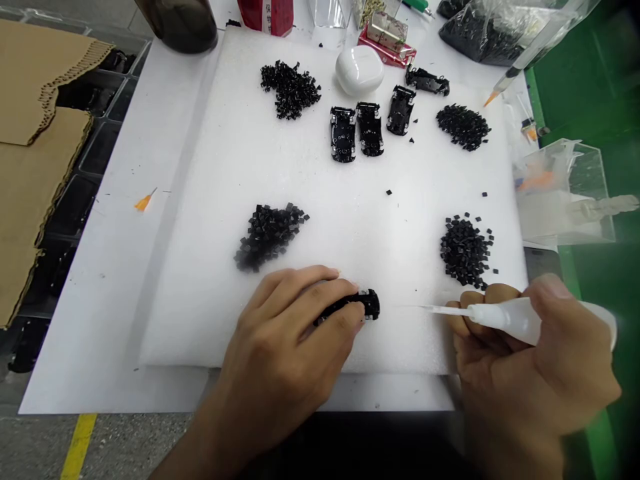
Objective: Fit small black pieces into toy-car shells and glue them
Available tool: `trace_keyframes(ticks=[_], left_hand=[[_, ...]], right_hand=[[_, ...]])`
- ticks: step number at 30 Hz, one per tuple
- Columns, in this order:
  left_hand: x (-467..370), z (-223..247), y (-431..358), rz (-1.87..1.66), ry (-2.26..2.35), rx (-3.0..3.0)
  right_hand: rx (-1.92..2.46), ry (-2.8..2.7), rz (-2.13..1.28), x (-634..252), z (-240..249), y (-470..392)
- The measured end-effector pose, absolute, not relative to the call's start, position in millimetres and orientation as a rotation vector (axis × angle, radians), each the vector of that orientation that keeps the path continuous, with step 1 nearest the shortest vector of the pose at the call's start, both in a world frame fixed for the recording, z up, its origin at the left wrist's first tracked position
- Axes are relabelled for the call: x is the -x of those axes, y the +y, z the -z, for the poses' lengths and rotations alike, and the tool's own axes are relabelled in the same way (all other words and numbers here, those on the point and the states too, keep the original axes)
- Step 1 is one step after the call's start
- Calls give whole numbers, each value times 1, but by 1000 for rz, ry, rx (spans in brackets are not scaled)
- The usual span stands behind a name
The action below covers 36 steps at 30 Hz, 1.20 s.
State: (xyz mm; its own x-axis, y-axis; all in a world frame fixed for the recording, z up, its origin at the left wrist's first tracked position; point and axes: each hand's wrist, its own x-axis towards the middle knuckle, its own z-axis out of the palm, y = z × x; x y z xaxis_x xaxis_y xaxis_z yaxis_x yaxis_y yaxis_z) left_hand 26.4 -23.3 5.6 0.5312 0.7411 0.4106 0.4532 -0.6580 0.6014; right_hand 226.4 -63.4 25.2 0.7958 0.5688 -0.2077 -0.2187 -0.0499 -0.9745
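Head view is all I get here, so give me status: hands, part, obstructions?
Left hand shut on black part. Right hand shut on glue syringe, tip just short of it. Nothing between.

Two bare hands show at the near edge of the scene. The left hand [290, 340] wears no glove, ring or watch, and its forearm runs bare to the near edge with no sleeve showing. The right hand [530, 367] is likewise ungloved and without rings. Its wrist is bare too. The nails on the fingers [555, 285] look short and unpainted.
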Motion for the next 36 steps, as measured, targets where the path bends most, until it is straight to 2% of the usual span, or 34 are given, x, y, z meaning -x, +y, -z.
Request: trace_keyframes(ticks=[10, 36], left_hand=[[-27, -8, -23, -893, 875, -2318], [-27, -3, -24, -903, 851, -2330]], right_hand=[[1646, -353, -663, -230, -19, -71], [1623, -460, -676, -231, -13, -78]])
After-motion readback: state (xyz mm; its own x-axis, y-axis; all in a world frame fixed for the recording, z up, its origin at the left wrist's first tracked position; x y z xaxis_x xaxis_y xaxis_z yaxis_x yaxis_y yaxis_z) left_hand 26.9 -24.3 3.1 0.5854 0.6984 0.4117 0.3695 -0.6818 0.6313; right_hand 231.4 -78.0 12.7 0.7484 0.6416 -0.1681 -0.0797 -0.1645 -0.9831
